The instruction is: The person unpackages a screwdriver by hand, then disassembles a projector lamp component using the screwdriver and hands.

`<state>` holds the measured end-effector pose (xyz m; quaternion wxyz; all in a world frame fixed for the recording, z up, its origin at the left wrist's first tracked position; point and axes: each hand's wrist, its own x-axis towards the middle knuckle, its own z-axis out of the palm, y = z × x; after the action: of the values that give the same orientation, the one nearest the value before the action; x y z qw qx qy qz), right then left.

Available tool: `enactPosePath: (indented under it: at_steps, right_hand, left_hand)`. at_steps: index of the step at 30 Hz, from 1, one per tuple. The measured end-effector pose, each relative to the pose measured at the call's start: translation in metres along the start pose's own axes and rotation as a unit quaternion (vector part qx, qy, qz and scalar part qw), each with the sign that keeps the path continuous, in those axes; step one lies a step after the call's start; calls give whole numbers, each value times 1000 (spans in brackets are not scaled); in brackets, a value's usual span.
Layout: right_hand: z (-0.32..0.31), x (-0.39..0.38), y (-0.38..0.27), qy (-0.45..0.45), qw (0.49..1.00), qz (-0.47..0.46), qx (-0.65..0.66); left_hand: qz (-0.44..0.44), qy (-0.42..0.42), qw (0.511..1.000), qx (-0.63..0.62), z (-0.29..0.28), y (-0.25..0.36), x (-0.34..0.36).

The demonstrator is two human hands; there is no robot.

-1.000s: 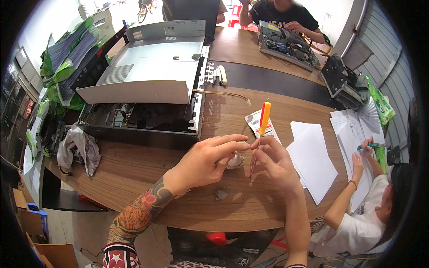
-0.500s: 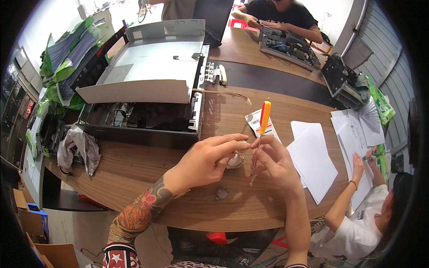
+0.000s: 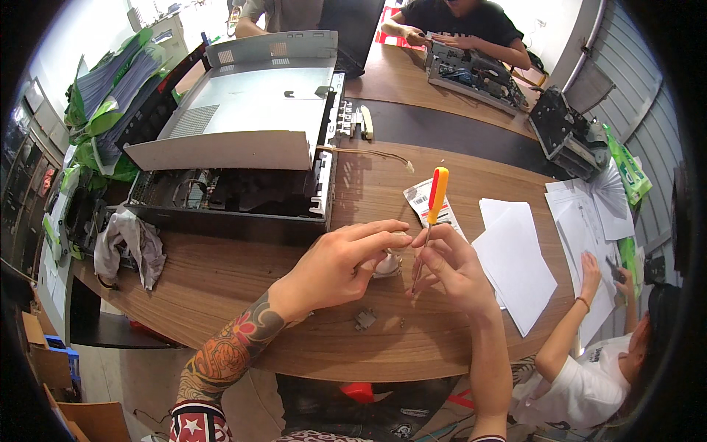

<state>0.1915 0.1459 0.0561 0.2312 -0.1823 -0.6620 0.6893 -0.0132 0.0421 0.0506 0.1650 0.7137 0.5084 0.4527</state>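
Observation:
My right hand pinches a screwdriver by its shaft. The yellow and red handle of the screwdriver points up, and its thin shaft runs down past my fingers. Close beside it, my left hand is closed around a small whitish, rounded part, mostly hidden by my fingers; I cannot make out its kind. The fingertips of both hands nearly meet over the table. A small grey metal piece lies on the wood below my hands.
A large metal equipment case with a raised cover stands at the left. White sheets and a printed packet lie to the right. A grey cloth hangs at the left edge. Co-workers sit across and at the right, one handling an opened machine.
My hands and the screwdriver stay almost still. At the right, a co-worker's hand has moved off the papers with a dark object. Another person's arm shows more behind the case.

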Motion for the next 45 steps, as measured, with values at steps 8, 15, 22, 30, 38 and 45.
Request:
enactPosePath:
  at_steps: [8,15,22,30,38,45]
  right_hand:
    - [0,-1,-2,-6,1000,14,1]
    - [0,0,1,-7,1000,12,8]
    - [-1,0,2,-12,1000,21,10]
    - [-1,0,3,-15,999,22,25]
    - [0,-1,1,-14,1000,20,18]
    - [-1,-1,0,-21,999,30,14]
  left_hand:
    - [2,2,1000,3,-1,1,0]
    - [0,4,1000,0,1,-1,0]
    - [4,5,1000,6,0,-1,0]
    - [-1,0,1000,0,0,-1,0]
    - [0,1,1000,0,0,-2,0]
    - [0,0,1000,1,1,-1,0]
